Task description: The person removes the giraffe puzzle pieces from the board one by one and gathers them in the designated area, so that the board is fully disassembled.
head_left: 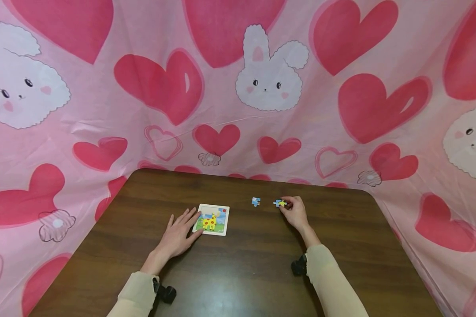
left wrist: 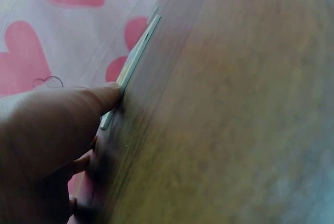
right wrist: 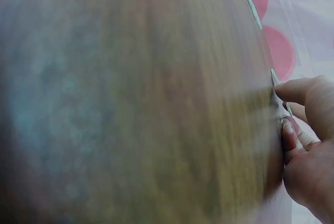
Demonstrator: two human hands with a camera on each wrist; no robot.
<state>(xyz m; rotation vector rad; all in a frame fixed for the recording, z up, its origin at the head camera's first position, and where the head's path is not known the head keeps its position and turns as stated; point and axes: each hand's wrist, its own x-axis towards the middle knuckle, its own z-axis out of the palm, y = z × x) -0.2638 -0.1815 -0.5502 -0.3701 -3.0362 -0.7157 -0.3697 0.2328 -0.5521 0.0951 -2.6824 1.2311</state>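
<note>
A small square jigsaw puzzle (head_left: pixel 221 226) with a white frame and a yellow giraffe picture lies flat on the table. My left hand (head_left: pixel 178 234) rests at its left side, fingers spread and fairly straight, with the fingertips touching the frame. In the left wrist view the thumb (left wrist: pixel 107 97) presses against the puzzle's edge. Farther right, my right hand (head_left: pixel 296 213) pinches a blue and yellow puzzle piece (head_left: pixel 278 203) between thumb and fingertips, at table level. The right wrist view shows that piece only edge-on. A second piece (head_left: pixel 255 201), blue and white, lies between the puzzle and the right hand.
The brown wooden table (head_left: pixel 238 281) has rounded far corners. A pink cloth (head_left: pixel 222 97) with hearts and rabbit faces hangs behind and along both sides. Each wrist carries a black camera, one of them on the left cuff (head_left: pixel 167 294).
</note>
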